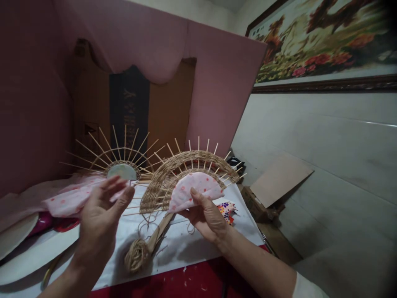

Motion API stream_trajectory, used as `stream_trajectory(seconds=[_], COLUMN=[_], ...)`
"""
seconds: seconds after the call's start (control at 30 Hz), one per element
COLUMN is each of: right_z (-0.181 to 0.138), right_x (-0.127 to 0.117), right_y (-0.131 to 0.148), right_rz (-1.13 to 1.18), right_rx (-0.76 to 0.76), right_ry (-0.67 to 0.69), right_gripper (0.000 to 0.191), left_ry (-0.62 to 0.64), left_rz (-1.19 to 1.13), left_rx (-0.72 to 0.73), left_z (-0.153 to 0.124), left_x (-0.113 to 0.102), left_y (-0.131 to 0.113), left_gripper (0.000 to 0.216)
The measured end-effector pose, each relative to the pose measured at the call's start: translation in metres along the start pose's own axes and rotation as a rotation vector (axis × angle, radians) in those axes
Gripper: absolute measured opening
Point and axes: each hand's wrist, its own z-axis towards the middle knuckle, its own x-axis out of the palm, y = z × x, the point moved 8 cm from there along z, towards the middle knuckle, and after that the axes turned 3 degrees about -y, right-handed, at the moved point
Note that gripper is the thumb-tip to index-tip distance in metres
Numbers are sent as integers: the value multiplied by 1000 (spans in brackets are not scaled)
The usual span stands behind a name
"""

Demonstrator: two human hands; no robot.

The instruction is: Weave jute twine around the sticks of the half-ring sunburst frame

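My right hand (207, 216) grips a half-round woven fan (189, 165) by its lower edge, thumb pressed on the pink flowered cloth centre (195, 188). Thin wooden spokes stick out past the woven straw band. The fan's wooden handle (159, 231) hangs down toward a ball of twine (136, 254) on the table. My left hand (101, 217) hovers to the left of the fan, fingers spread and holding nothing, in front of pink cloth (71, 198).
A second unwoven spoke frame (122, 159) with a pale disc stands behind on the table. White sheets (182, 244) cover the red table. A pink board (217, 82) stands behind. Cardboard pieces (279, 178) lean against the right wall under a framed picture (325, 37).
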Motion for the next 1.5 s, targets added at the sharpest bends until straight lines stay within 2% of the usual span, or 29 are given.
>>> stream_trajectory(seconds=[0.07,0.1,0.13,0.17,0.2,0.27,0.4,0.57,0.67,0.8,0.87,0.9,0.97,1.03,1.13,1.2,1.3,1.37,1.43,1.5], right_z=[-3,-4,-6,-8,-10,-13,-14,-14,-13,-10,-10,-9,-9,-9,-10,-11,-9,-7,-3,1], right_x=[1,2,3,4,6,10,9,4,-1,-7,-9,-9,-8,-7,-5,-4,-8,-12,-16,-20], right_y=[0,-1,-1,-2,-4,-6,-8,-9,-10,-10,-11,-11,-12,-14,-17,-17,-12,-6,1,7], right_rz=[-38,-54,-65,-74,-86,-120,-175,-203,-192,-181,-182,-186,-205,-232,-270,-268,-207,-153,-109,-85], right_rx=[-23,-30,-34,-35,-30,-19,-14,8,17,15,17,19,16,16,22,21,-1,-29,-60,-91], right_ry=[16,21,25,33,47,97,130,98,46,-25,-35,-31,-16,8,40,32,-34,-84,-116,-129], right_gripper=[22,22,22,22,22,21,24,28,30,32,31,31,31,31,31,31,32,31,30,28], left_ry=[-55,-6,121,252,325,392,430,454,434,332,327,342,414,491,531,490,298,144,18,22], left_rz=[236,369,477,560,639,759,938,956,789,390,352,381,514,701,907,905,743,591,489,418], left_rx=[471,683,857,986,1060,1148,1191,1156,1032,709,645,680,840,994,1117,1141,1100,1016,872,740], left_z=[-8,-17,-27,-37,-43,-50,-53,-47,-37,-18,-14,-16,-23,-30,-31,-28,-19,-15,-13,-14], left_x=[2,13,30,47,60,78,98,100,94,74,72,73,83,95,105,104,85,64,44,37], left_y=[-44,-61,-71,-76,-77,-77,-68,-57,-61,-72,-73,-74,-74,-65,-49,-48,-66,-82,-92,-92], left_gripper=[43,36,25,17,14,11,11,13,13,9,8,8,10,11,10,9,10,10,8,10])
